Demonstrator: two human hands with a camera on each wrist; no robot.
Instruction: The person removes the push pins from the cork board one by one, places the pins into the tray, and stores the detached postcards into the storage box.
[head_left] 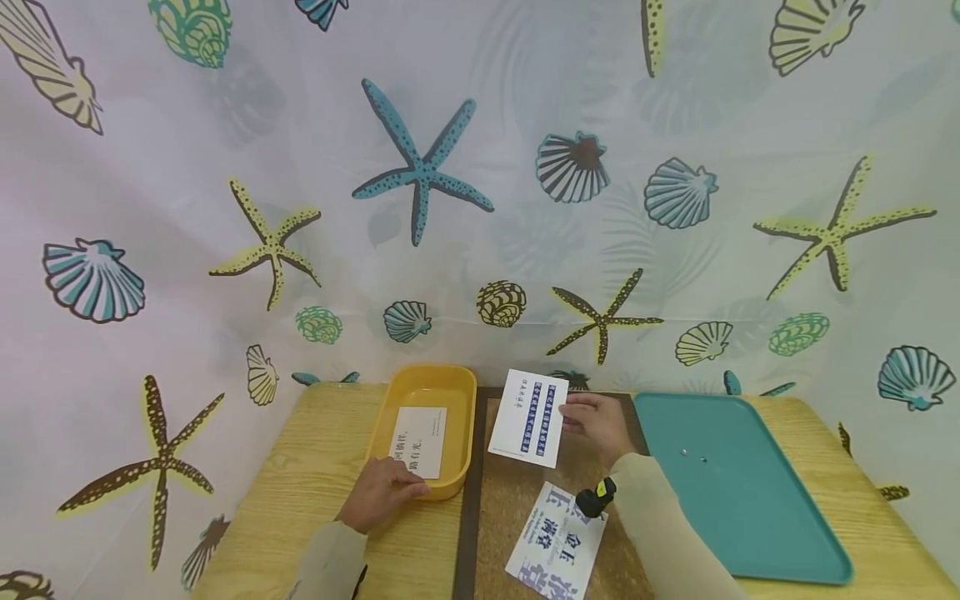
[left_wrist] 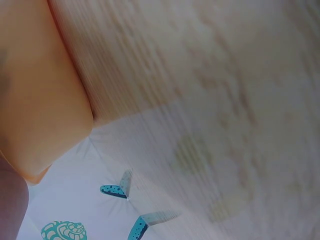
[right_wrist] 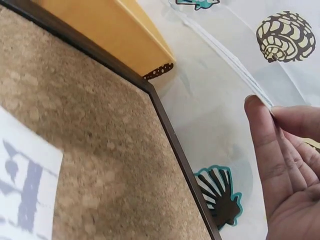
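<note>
Head view: right grip (head_left: 600, 423) is pinching blue-banded card (head_left: 527, 418) above cork board (head_left: 497, 504); left grip (head_left: 382, 490) is resting at yellow bin (head_left: 433, 390), closure I cannot tell; narrow edge pinch is risking slippage, I'm judging.

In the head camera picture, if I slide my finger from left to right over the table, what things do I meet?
Yellow bin → white card with blue strips → right hand → teal tray.
</note>
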